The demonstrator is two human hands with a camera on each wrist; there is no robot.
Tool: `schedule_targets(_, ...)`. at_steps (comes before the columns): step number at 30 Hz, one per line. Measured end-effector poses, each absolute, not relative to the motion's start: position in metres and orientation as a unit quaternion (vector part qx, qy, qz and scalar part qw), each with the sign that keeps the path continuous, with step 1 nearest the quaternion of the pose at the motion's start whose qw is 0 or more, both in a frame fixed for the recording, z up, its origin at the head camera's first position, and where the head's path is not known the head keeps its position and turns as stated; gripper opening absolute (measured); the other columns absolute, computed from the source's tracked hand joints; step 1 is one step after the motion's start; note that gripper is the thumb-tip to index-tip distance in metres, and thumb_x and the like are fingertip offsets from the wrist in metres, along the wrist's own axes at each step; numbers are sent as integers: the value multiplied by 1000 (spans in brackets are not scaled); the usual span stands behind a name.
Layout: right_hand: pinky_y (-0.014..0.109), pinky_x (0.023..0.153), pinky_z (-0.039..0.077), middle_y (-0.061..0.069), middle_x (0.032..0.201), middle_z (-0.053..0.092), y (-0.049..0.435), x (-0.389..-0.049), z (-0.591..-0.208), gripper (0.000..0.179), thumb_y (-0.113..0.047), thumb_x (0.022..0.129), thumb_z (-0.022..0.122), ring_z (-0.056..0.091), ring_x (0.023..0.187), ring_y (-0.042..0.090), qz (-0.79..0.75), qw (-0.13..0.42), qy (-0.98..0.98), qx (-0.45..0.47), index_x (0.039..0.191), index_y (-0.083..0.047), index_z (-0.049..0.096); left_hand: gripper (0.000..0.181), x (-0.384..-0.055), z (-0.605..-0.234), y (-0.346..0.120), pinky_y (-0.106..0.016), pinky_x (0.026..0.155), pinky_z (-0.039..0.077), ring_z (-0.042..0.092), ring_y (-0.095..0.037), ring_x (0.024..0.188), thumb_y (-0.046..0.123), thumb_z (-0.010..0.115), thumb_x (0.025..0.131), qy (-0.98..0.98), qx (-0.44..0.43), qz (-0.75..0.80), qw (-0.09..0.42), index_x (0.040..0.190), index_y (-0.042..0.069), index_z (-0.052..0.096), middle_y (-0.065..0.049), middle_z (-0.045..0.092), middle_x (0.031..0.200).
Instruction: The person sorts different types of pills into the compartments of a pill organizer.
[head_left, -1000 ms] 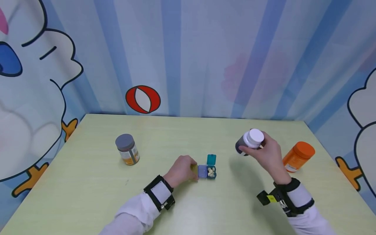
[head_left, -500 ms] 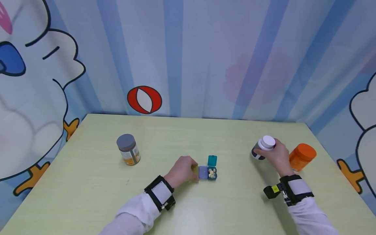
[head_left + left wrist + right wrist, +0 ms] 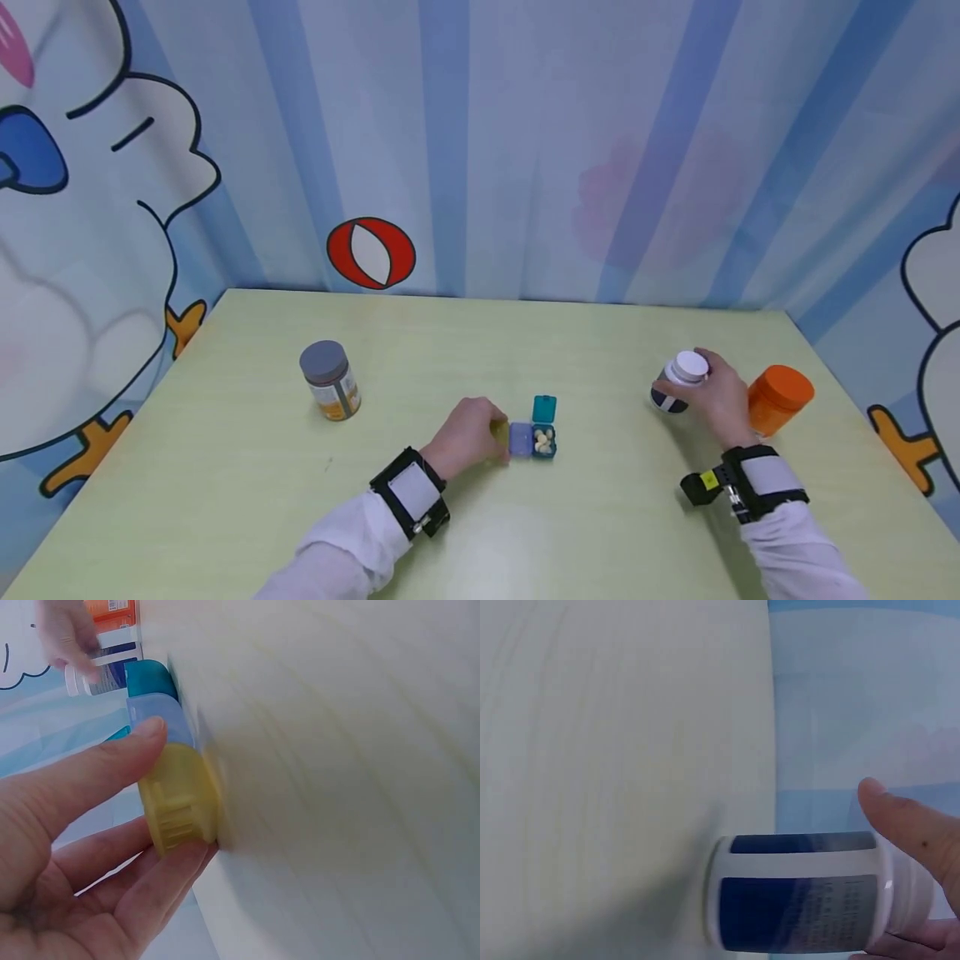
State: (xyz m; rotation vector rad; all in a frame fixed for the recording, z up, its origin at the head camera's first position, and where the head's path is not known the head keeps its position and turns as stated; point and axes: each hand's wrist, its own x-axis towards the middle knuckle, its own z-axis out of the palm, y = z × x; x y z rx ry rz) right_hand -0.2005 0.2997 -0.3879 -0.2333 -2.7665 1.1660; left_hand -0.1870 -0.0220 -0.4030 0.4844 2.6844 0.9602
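My left hand (image 3: 468, 437) pinches the yellow end of a small pill organizer (image 3: 521, 440), thumb on one side and fingers on the other. In the left wrist view, its yellow section (image 3: 180, 795) joins a lilac and a teal one. The teal lid (image 3: 544, 408) is raised, and several pale tablets (image 3: 544, 441) lie in that compartment. At the right, a white-capped pill bottle (image 3: 670, 400) with a dark blue label stands upright on the table. Around its cap is my right hand (image 3: 720, 396); the right wrist view shows the thumb (image 3: 900, 814) straight and apart from the bottle.
An orange bottle (image 3: 780, 398) stands just right of my right hand. At the left is a jar with a grey lid (image 3: 330, 379). The pale table (image 3: 420, 333) ends at a blue striped curtain (image 3: 495, 150) with cartoon prints.
My right hand has carried the white-capped bottle right and down onto the table, close to the orange bottle, and its thumb is now off it. My left hand keeps its pinch on the pill organizer.
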Motion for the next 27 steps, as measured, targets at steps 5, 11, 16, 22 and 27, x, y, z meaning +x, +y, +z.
schedule_targets(5,51,82,42,29,138,34,286,-197,-363,84,-44,80,66,38,118,44,376,114,-919,-41,139,4,30,50,-187,-401,-23,-36,83,46,55,-23,91,8,81,63,921,163,330,127,108,-5,63,-15,63,103)
schedule_targets(11,51,97,34,24,136,40,249,-198,-349,71,-44,87,56,38,123,39,395,79,-915,34,135,4,36,50,-187,-401,-23,-36,83,46,55,-23,92,9,82,62,923,160,328,125,107,-5,63,-15,64,103)
schedule_targets(16,48,94,39,24,131,45,218,-202,-358,64,-46,94,40,44,119,37,412,13,-909,61,134,4,39,50,-186,-401,-22,-36,84,46,55,-23,93,9,81,64,922,160,327,132,109,-4,63,-15,63,105)
schedule_targets(22,48,95,38,21,124,53,188,-203,-370,56,-41,98,34,49,115,34,434,-41,-896,86,130,3,45,50,-186,-400,-22,-36,85,46,56,-24,94,8,81,64,919,167,332,130,108,-5,63,-15,63,105)
schedule_targets(27,48,95,38,19,118,58,175,-202,-379,52,-39,98,34,54,110,31,451,-69,-885,91,124,3,52,49,-186,-401,-22,-35,83,46,56,-22,91,8,81,64,920,171,330,127,107,-5,63,-15,64,103)
